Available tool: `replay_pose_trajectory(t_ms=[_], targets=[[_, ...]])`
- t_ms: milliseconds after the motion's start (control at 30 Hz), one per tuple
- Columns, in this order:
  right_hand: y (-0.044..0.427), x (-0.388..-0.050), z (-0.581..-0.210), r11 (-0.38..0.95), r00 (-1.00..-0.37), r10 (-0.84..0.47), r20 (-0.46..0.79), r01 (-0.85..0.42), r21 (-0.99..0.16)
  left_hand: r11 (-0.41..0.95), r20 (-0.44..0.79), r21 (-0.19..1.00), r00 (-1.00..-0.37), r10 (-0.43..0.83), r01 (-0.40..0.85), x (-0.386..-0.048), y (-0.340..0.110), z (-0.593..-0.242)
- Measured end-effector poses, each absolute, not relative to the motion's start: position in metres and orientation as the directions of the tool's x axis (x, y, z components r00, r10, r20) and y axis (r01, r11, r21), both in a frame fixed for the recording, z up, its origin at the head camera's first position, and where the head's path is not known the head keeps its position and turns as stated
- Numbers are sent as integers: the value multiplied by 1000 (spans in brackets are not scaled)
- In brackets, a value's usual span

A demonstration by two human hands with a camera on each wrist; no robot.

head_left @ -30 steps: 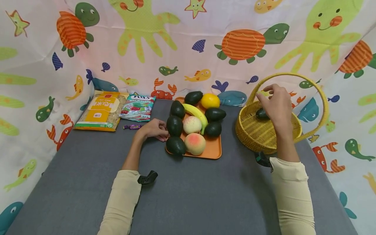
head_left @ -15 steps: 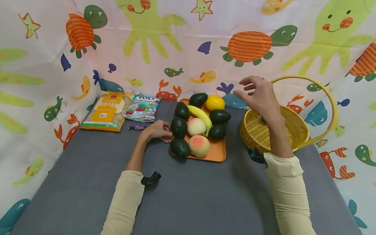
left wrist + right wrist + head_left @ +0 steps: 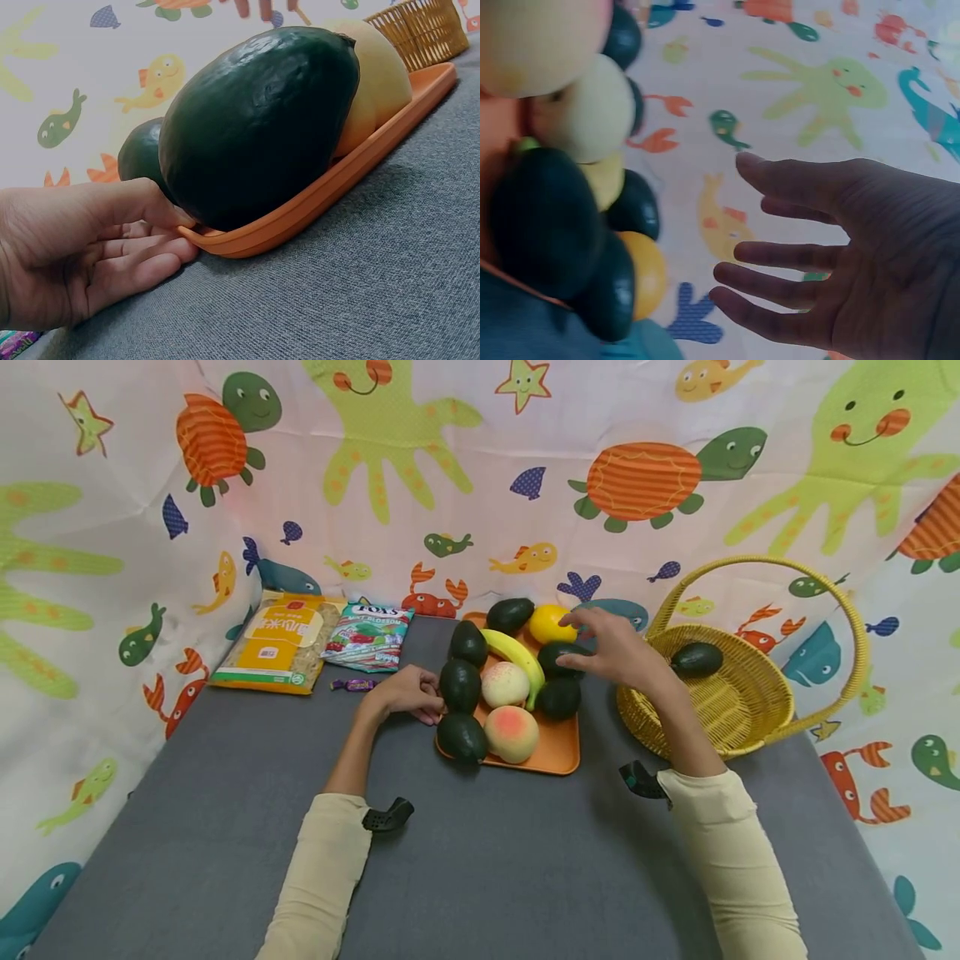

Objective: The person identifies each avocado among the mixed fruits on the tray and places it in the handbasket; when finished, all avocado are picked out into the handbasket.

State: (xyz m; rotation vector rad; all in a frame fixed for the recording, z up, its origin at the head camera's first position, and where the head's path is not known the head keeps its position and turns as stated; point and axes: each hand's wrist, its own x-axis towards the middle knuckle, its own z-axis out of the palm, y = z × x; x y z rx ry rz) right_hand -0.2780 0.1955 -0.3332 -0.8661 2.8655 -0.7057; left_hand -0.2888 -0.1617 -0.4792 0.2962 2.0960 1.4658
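An orange tray (image 3: 561,758) holds several dark green avocados (image 3: 460,686), a banana (image 3: 513,653), a peach (image 3: 512,735), a paler peach (image 3: 504,683) and a yellow fruit (image 3: 546,623). At its left edge my left hand (image 3: 405,695) pinches the rim; in the left wrist view the thumb lies at the rim, other fingers beneath. Above the tray's right side hovers my right hand (image 3: 621,652), fingers spread and holding nothing, nearest the yellow fruit and a right-side avocado. One avocado (image 3: 697,660) lies inside the yellow wicker basket (image 3: 738,714).
The basket's tall handle (image 3: 858,643) arches over it, right of the tray. Back left lie a yellow grain bag (image 3: 273,643), a Fox's candy bag (image 3: 367,637) and a purple-wrapped candy (image 3: 353,685). A printed cloth (image 3: 495,468) hangs behind the grey table.
My right hand has moved left from above the basket to the tray's right side, uncovering the avocado in the basket. The left hand stays at the tray rim. The head view shifted slightly.
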Motion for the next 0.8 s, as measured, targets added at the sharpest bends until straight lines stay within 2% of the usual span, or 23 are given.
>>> replay_pose_trajectory(t_ms=[367, 800], targets=[[190, -274, -375, 748, -784, -611, -106, -529, -401, 387, -318, 913, -822, 472, -131, -290, -161, -481], [187, -270, -388, 773, -796, -591, -134, -510, -379, 388, -319, 912, -824, 468, -132, -290, -161, -482]])
